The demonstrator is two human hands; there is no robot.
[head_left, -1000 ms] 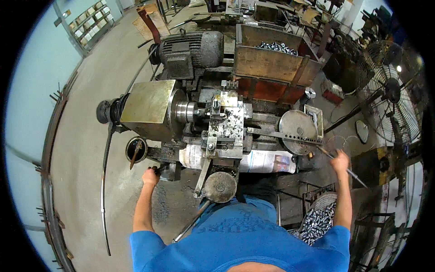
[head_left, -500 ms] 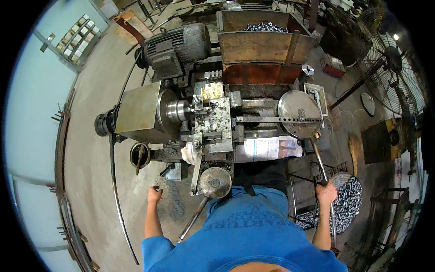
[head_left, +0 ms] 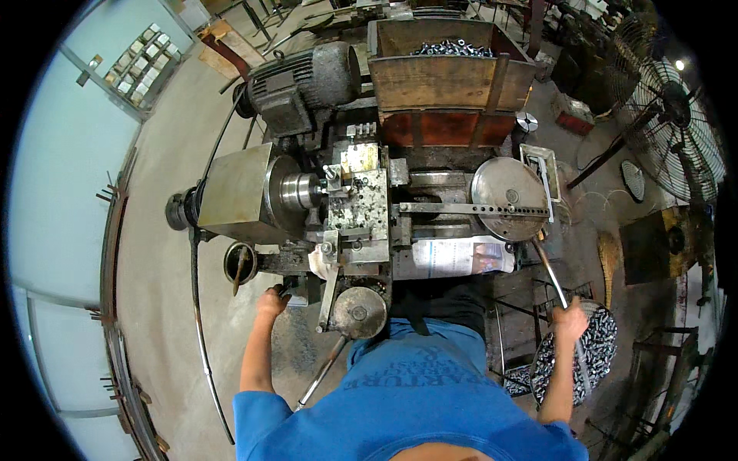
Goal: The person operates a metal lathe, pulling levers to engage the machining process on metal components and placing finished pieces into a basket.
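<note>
My right hand is closed round a long steel lever, which slopes down from a round metal disc on the right of the lathe. At the lower left of the machine, my left hand has its fingers drawn together by a small metal tray. Something dark shows at those fingertips, too small to name. The lathe's chuck faces a tool carriage covered in chips. A second lever runs down from the smaller disc, untouched by either hand.
A pot with a brush sits left of the bed. Behind stand a motor and a wooden box of metal parts. A basket of parts lies near my right forearm; a fan stands far right.
My left hand has moved up and right to the small tray. My right hand, with the lever, has swung slightly to the right. The carriage has shifted a little left.
</note>
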